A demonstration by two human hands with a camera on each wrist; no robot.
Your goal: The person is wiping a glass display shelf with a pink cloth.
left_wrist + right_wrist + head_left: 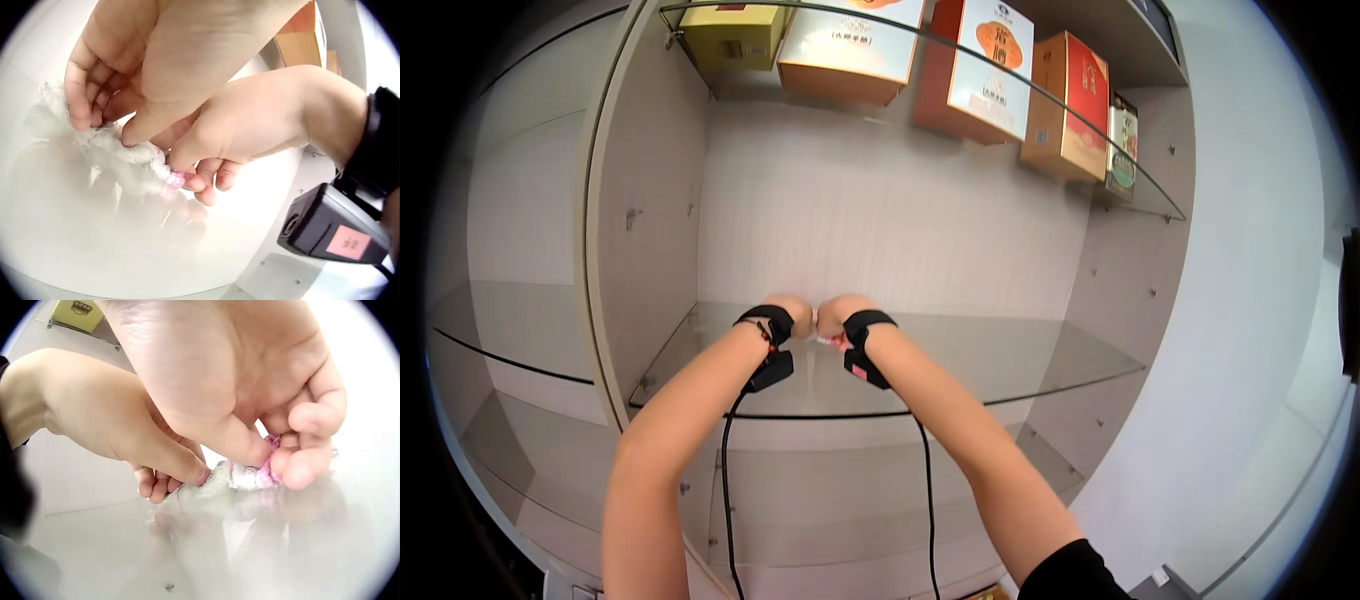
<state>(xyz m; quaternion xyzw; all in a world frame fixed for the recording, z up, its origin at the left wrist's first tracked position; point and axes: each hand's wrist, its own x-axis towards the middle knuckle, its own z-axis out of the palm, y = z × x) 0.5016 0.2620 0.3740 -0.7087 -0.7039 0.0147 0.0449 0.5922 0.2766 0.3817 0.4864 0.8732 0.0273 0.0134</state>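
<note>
A bunched, gauzy white cloth [134, 153] with pink at one end lies on the middle glass shelf [960, 350], its reflection showing in the glass. My left hand [788, 312] pinches the white part between thumb and curled fingers. Close beside it, my right hand [842, 314] grips the cloth near its pink end, which shows between thumb and fingertips in the right wrist view. Only a sliver of the cloth appears below the hands in the head view; the hands hide the rest.
Several gift boxes, among them a white-and-orange box [990, 70] and a yellow-green box [735, 38], stand on the upper glass shelf. Cabinet side walls flank the shelves. A lower shelf [850, 500] lies beneath. Black cables [728, 490] hang from both wrist cameras past the shelf's front edge.
</note>
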